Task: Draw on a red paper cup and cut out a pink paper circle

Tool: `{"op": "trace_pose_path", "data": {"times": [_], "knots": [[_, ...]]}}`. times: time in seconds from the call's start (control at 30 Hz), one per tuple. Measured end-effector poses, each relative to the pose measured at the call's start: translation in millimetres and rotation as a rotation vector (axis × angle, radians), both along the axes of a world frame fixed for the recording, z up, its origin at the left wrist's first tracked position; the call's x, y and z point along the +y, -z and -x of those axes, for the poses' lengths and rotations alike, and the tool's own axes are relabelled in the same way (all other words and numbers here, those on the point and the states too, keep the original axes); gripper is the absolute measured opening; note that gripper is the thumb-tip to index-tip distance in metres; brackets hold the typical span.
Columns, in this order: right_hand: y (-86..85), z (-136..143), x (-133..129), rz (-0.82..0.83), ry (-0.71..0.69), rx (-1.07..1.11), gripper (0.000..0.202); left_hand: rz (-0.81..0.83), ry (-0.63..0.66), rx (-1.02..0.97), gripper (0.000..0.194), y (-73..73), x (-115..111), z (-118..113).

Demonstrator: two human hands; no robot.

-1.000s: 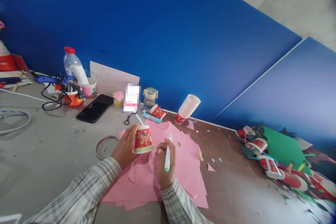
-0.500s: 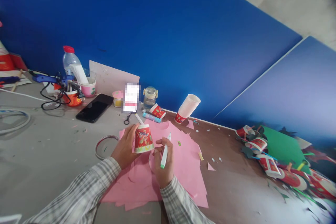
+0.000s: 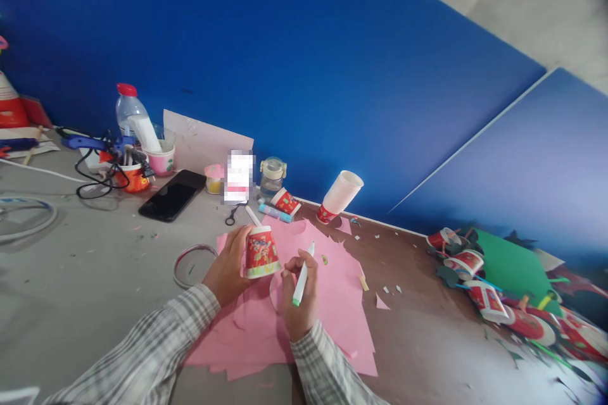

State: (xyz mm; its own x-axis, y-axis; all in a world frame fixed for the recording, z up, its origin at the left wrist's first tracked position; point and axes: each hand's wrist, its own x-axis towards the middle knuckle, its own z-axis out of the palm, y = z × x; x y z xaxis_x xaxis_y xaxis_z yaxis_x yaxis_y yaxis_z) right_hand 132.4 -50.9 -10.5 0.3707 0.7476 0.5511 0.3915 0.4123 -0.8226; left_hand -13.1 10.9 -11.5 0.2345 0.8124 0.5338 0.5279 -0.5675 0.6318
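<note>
My left hand (image 3: 228, 269) is wrapped round the side of a red patterned paper cup (image 3: 261, 250), which is upside down and slightly tilted. Green and yellow marks run along the cup's pale lower rim. To its right, my right hand (image 3: 300, 294) grips a white marker (image 3: 303, 280) with a green end pointing towards me. The marker's tip points up and away, apart from the cup. Under both hands lie sheets of pink paper (image 3: 332, 316), stacked and uneven at the edges.
Behind the paper are a glue stick (image 3: 275, 212), a red cup on its side (image 3: 286, 202), a lidded glass jar (image 3: 272, 178) and leaning stacked paper cups (image 3: 339, 196). A phone (image 3: 173, 195) and tape roll (image 3: 194, 266) lie left. Decorated cups (image 3: 487, 299) crowd the right beside green card (image 3: 513, 262).
My right hand with the marker has shifted slightly right, a little farther from the cup. My left hand still holds the cup in nearly the same place.
</note>
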Motion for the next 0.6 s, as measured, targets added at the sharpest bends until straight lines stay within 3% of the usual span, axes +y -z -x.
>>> {"op": "trace_pose_path", "data": {"times": [0.23, 0.43, 0.6], "knots": [[2.2, 1.6, -1.1, -0.011, -0.010, -0.046, 0.041, 0.021, 0.018, -0.054, 0.098, 3.8, 1.6, 1.5], [1.9, 1.5, -0.5, -0.058, 0.036, -0.094, 0.046, 0.100, 0.162, -0.086, 0.099, -0.3, -1.2, 1.5], [3.1, -3.3, -2.3, -0.133, 0.105, -0.195, 0.044, 0.169, 0.319, -0.010, 0.113, -1.9, -7.2, 3.0]]}}
